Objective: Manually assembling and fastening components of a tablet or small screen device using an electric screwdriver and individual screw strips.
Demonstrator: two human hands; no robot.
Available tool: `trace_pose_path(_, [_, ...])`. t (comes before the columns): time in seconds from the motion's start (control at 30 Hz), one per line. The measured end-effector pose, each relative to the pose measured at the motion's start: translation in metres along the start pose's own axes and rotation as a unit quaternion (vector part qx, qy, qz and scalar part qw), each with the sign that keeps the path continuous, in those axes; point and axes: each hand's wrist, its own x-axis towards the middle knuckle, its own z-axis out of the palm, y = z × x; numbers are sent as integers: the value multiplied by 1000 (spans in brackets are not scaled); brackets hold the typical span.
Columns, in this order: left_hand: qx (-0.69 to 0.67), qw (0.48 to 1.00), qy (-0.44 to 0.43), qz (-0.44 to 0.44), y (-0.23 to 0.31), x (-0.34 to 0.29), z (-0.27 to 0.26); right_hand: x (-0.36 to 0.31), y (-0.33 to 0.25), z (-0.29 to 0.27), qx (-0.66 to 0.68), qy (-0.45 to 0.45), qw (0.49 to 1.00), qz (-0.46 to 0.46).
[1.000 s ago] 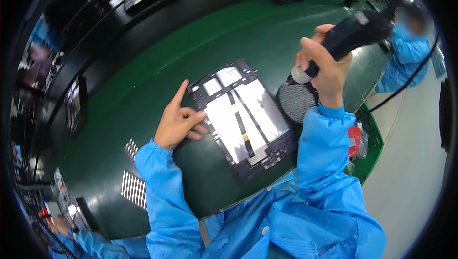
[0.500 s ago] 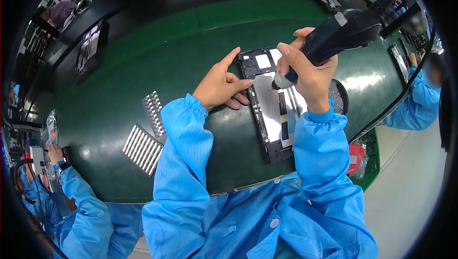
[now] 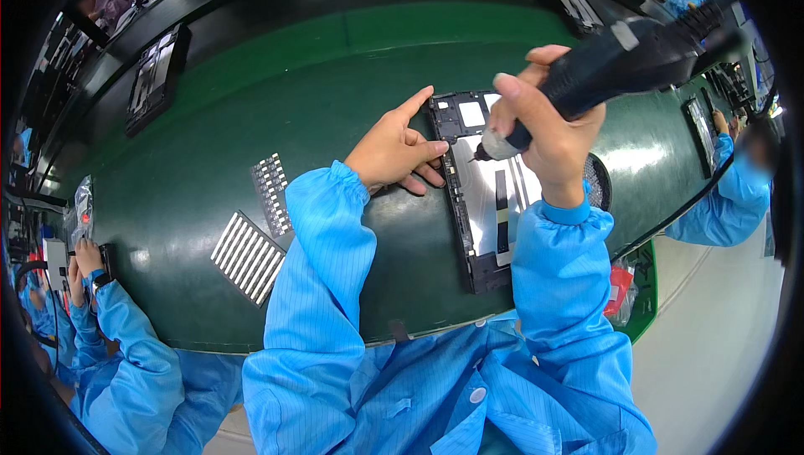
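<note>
A black rectangular device housing (image 3: 486, 279) with a silvery metal plate (image 3: 476, 204) lies on the green table in front of me. My left hand (image 3: 394, 149) rests along its left side, index finger stretched to the upper left corner and thumb on the edge, the other fingers spread beside it. Wrapped in my right hand (image 3: 553, 132) is a black electric screwdriver (image 3: 615, 65), tilted with its bit down and to the left. The bit's tip appears over the plate near the left edge; whether it touches cannot be told. My right hand hides part of the housing.
Left of my forearm lie a tray of white strips (image 3: 249, 258) and a tray of small parts (image 3: 270, 195). A round dark mesh dish (image 3: 597, 180) sits right of the housing. Another housing (image 3: 157, 78) lies far left. Co-workers sit on both sides; a green bin (image 3: 643, 296) stands lower right.
The screwdriver's bit has shifted left over the plate toward the housing's left edge, and the tool leans further right. My left hand keeps its place on the housing. The view has shifted slightly.
</note>
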Motion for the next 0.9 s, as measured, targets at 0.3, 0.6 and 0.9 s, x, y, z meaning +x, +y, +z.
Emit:
trace_pose_path(0.3, [-23,1000,-11,7,-4,2,1,5,19,17,-41,-61,997,35])
trace_pose_path(0.6, [-21,1000,-6,7,-4,1,1,4,22,19,-25,-51,998,36])
trace_pose_path(0.9, [-21,1000,-8,1,-5,3,-1,2,23,25,-73,-94,992,31])
